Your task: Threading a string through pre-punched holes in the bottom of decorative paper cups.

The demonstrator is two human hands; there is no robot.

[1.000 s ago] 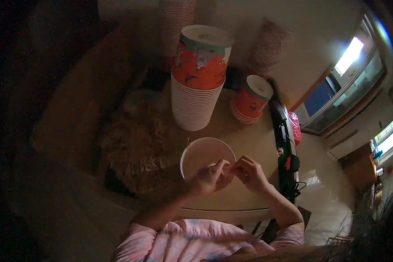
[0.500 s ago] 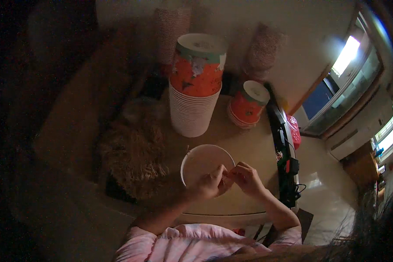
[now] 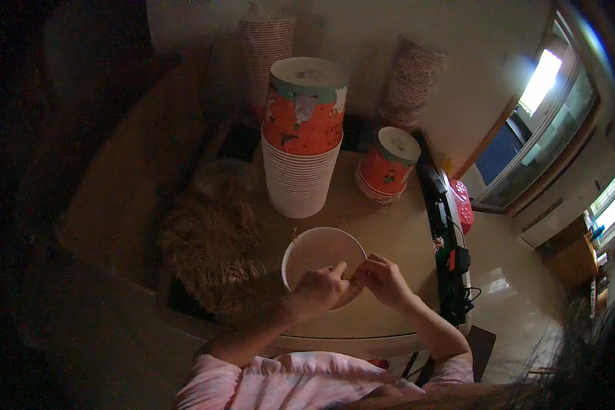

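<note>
In front of me a white paper bucket stands with its round mouth facing up, and a small wisp of strand shows at its far left rim. Over its near right rim, my left hand is closed with the thumb and fingers pinched. My right hand meets it just right of the rim, its fingertips pinched too. What lies between the fingers is too small and dark to make out. To the left, a heap of brown strands lies on the table.
Behind the bucket rises a tall stack of upside-down paper buckets, orange and green on top. A shorter stack stands to its right. Two more tall stacks lean by the wall. A black device with cables sits at the table's right edge.
My left hand has turned slightly and shifted a little left at the bucket's rim. The right hand has barely moved, and the view has tilted slightly.
</note>
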